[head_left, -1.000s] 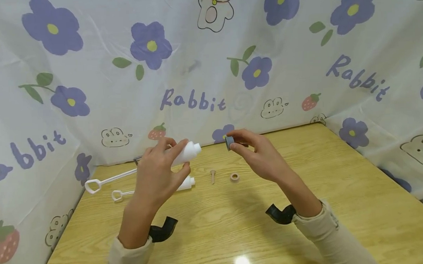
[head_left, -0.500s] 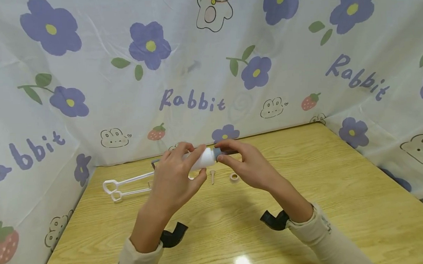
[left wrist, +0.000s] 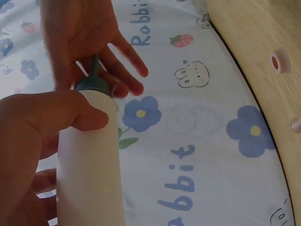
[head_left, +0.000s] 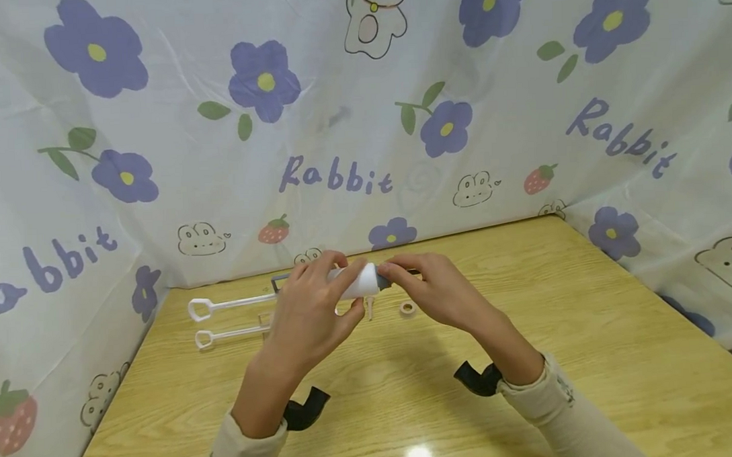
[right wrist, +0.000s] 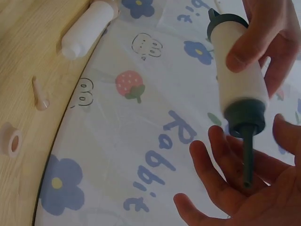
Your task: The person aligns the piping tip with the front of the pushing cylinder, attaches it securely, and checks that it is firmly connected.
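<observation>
Head view: a second earlier the dark grey-green plastic cap with a thin nozzle (right wrist: 244, 115) was apart from the white cylindrical plastic bottle (head_left: 362, 282); now it covered the bottle's neck end, and the hands had drawn together.
Left hand: the left hand (head_left: 311, 311) was back upward, its grip holding the bottle nearly level in the air over the pale wood-grain surface (head_left: 525, 283), thumb and fingers wrapped round its side.
Right hand: the right hand (head_left: 437, 286) reached in from the other side; its grip had loosened from a pinch and was wide, fingers spread about the nozzle.
Bottles: two, the held one and a second white plastic bottle (right wrist: 89, 28) lying on the surface.
Looped rods: two; the upper white rod (head_left: 241, 303) ran behind the left hand, the lower white rod (head_left: 235, 334) lay nearer the person.
Small pieces: one pale pink ring (head_left: 408, 308) and one pale pink pointed nozzle (right wrist: 39, 94), near each other.
</observation>
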